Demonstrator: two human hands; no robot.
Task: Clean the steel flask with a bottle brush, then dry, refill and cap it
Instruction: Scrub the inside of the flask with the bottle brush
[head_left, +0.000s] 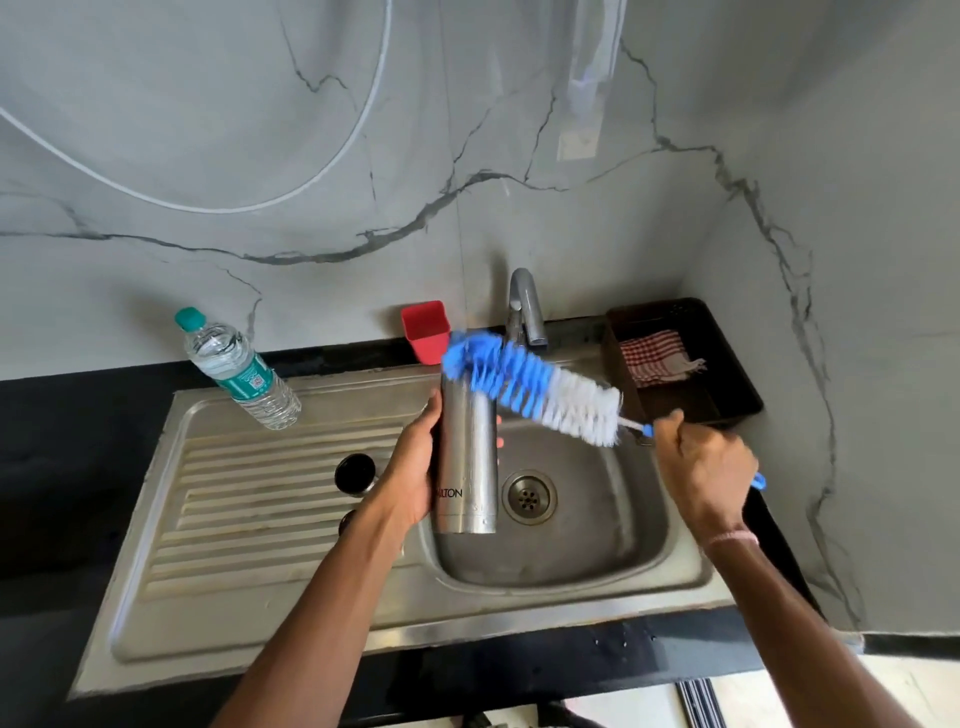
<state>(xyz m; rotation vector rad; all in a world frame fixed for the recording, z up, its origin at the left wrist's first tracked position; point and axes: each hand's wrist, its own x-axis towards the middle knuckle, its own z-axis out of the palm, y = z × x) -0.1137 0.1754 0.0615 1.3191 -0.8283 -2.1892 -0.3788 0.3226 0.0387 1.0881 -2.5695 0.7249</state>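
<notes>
My left hand (413, 467) grips the steel flask (465, 457) round its body and holds it upright over the sink basin (613, 519). My right hand (701, 467) holds the blue handle of a bottle brush (535, 387). Its blue and white bristle head lies slanted across the flask's mouth, the blue tip at the opening and most of the bristles outside to the right. The flask's dark cap (355, 474) stands on the ribbed drainboard (249, 499), left of my left wrist. A clear water bottle (236, 371) with a green label and lid stands at the drainboard's far left corner.
A steel tap (524, 306) rises behind the basin, with no water visibly running. A red cup (426, 330) stands by the wall to its left. A dark tray (727, 374) at the right holds a red checked cloth (654, 356). Black counter surrounds the sink.
</notes>
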